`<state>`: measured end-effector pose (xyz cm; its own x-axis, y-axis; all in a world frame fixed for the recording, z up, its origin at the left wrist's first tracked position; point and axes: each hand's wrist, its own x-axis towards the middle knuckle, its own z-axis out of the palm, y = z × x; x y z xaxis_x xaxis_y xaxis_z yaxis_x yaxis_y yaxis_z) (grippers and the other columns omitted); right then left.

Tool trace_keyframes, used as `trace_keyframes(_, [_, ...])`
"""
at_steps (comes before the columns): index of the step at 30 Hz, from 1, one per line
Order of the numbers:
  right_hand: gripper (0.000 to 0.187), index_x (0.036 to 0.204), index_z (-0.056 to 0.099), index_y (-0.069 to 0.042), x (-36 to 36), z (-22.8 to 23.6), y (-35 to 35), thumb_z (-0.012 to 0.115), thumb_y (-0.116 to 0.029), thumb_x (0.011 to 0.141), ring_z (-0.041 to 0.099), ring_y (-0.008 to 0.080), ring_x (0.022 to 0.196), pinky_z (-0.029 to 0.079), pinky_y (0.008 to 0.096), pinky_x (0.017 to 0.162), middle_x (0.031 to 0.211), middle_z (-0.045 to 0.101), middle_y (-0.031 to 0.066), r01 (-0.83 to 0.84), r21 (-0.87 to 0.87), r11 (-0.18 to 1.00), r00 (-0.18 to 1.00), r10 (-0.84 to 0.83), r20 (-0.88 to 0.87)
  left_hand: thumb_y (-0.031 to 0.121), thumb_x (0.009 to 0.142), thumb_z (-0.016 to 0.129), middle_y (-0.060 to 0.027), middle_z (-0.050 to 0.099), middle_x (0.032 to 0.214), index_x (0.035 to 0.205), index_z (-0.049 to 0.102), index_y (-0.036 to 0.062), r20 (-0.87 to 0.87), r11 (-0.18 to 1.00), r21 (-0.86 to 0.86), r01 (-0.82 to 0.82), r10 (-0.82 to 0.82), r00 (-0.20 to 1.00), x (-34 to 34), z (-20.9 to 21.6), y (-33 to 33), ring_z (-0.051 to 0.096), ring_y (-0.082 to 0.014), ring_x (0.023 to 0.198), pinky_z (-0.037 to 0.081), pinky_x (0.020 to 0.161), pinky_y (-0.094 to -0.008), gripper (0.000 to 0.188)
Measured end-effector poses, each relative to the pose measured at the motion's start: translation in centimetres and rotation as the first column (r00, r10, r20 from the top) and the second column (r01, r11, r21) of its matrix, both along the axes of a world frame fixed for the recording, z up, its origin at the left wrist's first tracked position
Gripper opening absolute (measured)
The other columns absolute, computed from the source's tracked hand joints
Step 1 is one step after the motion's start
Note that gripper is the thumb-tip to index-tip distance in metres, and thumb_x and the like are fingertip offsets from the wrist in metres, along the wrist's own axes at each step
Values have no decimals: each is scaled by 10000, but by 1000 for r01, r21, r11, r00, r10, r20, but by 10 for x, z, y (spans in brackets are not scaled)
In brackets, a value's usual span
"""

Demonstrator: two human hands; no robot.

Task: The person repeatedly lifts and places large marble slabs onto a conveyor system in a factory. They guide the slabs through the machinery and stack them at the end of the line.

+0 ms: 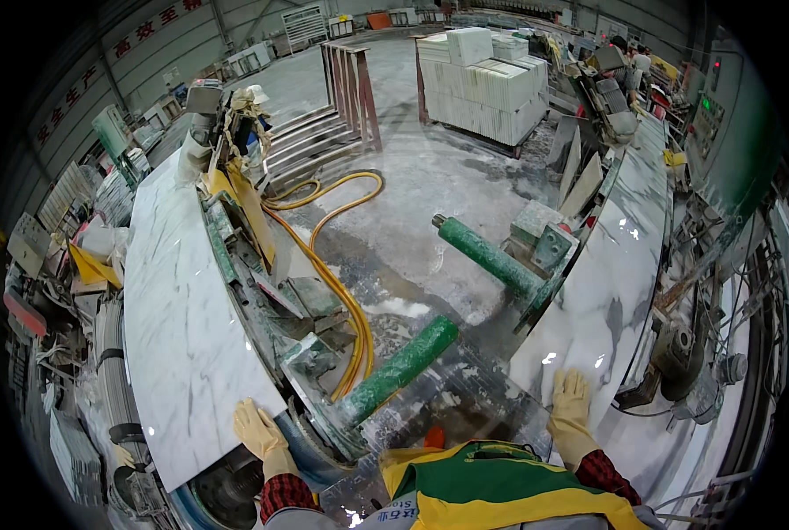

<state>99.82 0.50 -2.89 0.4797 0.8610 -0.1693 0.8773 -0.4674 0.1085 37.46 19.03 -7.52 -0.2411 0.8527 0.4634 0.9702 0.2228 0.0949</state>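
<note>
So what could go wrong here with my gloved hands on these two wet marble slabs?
1. The left hand presses the corner of the left white veined marble slab, right above a round machine wheel; a slip could pinch fingers.
2. The right hand rests flat on the glossy right marble slab, which looks wet and slippery.
3. The yellow hose on the wet floor could trip.

White slabs (178, 300) veined grey — green rollers (394, 371), a yellow hose (346, 300), pale yellow gloves (571, 402).
</note>
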Motion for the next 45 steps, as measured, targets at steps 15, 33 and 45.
trace_keyframes(15, [602,1606,442,-111,27,-48,-7,510,-123,1009,386,455,1533,288,556,1283,1630,444,258,-53,198,979,995,36,91,146,1049,600,-255,601,1484,1403,615,29,-7,1000,10,24,-24,1000,4,4,-4,555,-445,1368,393,1203,-514,374])
trace_keyframes(33, [619,1649,404,-129,39,-46,0,497,-208,1043,404,408,1508,277,540,1263,1639,418,241,-73,179,981,984,41,174,212,1037,678,-210,766,1219,1247,763,18,-278,951,227,211,-144,950,10,7,-15,724,-406,1120,564,1022,-542,298])
trace_keyframes(45, [627,1636,421,-109,44,-37,5,516,-190,1022,397,414,1506,280,540,1257,1635,417,246,-96,168,981,979,62,196,212,1036,686,-215,763,1207,1260,751,19,-354,926,270,266,-161,921,20,26,-24,723,-405,1116,581,990,-530,303])
